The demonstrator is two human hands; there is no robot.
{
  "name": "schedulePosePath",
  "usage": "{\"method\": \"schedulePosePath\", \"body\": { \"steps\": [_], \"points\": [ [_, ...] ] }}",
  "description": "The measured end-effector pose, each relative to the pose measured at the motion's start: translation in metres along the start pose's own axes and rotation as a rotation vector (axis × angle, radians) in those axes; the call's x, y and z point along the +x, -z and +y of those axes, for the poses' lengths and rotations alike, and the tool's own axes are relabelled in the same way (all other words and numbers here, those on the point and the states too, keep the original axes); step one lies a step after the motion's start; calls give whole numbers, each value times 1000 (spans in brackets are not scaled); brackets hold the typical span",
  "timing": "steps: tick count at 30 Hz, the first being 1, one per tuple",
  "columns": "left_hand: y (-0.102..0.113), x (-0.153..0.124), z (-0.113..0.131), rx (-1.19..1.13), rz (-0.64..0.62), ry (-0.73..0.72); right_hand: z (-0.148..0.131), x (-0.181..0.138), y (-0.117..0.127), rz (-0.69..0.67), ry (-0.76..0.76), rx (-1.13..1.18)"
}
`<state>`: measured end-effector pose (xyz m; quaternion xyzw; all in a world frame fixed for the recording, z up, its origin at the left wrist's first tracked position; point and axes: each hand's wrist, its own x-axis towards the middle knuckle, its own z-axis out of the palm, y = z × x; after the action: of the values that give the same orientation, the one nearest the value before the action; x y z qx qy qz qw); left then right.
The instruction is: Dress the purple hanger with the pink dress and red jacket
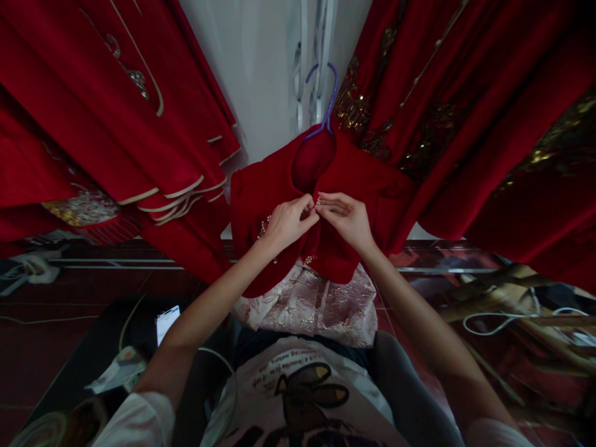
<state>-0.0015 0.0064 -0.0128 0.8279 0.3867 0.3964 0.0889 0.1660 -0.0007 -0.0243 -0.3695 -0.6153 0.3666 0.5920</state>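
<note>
- While the red jacket point(261, 198) hangs on a blue hanger point(326, 93) in the middle of the scene, both hands meet at its front opening, just below the collar.
- The left hand point(287, 222) comes from the near left; its thumb and first fingers are pressed together on the left front edge of the jacket, and the other fingers are curled in.
- The right hand point(347, 218) comes from the near right; its fingertips are pinched on the right front edge, and they touch the fingertips of the left hand.
- A small beaded fastening point(318, 201) shows just above the place where the fingertips meet. I cannot tell whether it is closed.
- More beads sit on the jacket front beside the left wrist and below the hands.
- A pale pink patterned cloth point(316, 307) hangs under the jacket, nearer to the person, between the two forearms.
- The hanger hook is far from the hands, against a white wall point(261, 74).
- Red robes with cream trim point(93, 124) hang on the left, well apart from the hands.
- Red robes with gold embroidery point(465, 124) hang on the right, and their folds touch the right side of the jacket.
- A phone point(166, 321) with a lit screen lies on a dark surface at the near left, beside the left forearm.
- A white cable point(493, 318) lies at the near right.
</note>
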Motion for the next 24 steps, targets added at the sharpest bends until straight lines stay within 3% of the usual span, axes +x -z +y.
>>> {"method": "schedulePosePath", "body": {
  "steps": [7,12,18,22,24],
  "points": [
    [-4,-7,7,11,14,51,6,-6,-7,30,47,-100],
    [-21,-33,8,-574,78,277,8,-39,-17,-53,209,-251],
    [-29,-61,9,-1015,29,523,18,-71,19,-54,-60,-300],
    [-30,-67,12,-1086,66,587,-12,-74,44,44,-101,-261],
    [-31,-68,12,-1065,146,587,-33,-77,47,-8,-106,-195]
  ]
}}
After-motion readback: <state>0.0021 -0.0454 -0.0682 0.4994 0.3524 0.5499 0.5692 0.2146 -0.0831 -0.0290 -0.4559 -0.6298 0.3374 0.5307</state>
